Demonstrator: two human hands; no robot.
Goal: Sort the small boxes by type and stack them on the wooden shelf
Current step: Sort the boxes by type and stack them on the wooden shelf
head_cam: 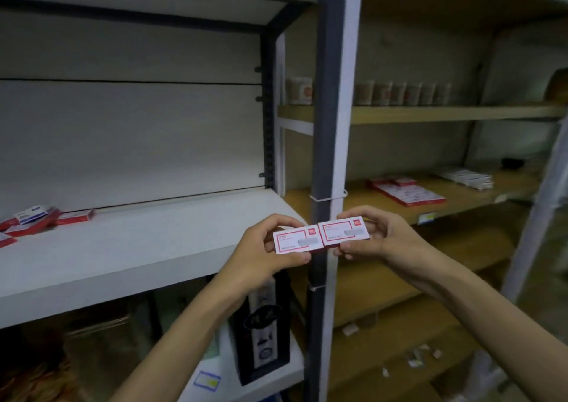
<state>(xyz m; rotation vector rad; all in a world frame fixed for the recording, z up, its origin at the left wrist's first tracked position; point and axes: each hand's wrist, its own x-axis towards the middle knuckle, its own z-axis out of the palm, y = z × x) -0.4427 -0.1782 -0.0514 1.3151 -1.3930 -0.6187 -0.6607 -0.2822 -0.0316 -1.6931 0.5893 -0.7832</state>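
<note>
From the head camera, the left hand [270, 248] pinches a small flat white cardboard box with a red printed border [295, 241], thumb under its near edge and fingers over its far edge, while the right hand [368, 235] grips a matching red-bordered white box [343, 232] the same way. The two boxes meet short end to short end, labels up, their shared long axis running from about 8 o'clock to 2 o'clock, right in front of the grey and white metal upright post [329, 125]. The light-brown wooden shelf board [384, 211] lies at about 2 o'clock from the hands, and the right hand is plainly the nearer one to it. On that board rest a flat red-and-white stack of like boxes [408, 193] and, further at 2 o'clock, a white stack [467, 178]. The smooth white laminate shelf [138, 248] stretches toward 9 o'clock, with loose red and blue-white boxes [37, 220] near its left end. The held boxes look light, stiff and sharp-cornered; I judge they belong on the red-and-white stack.
</note>
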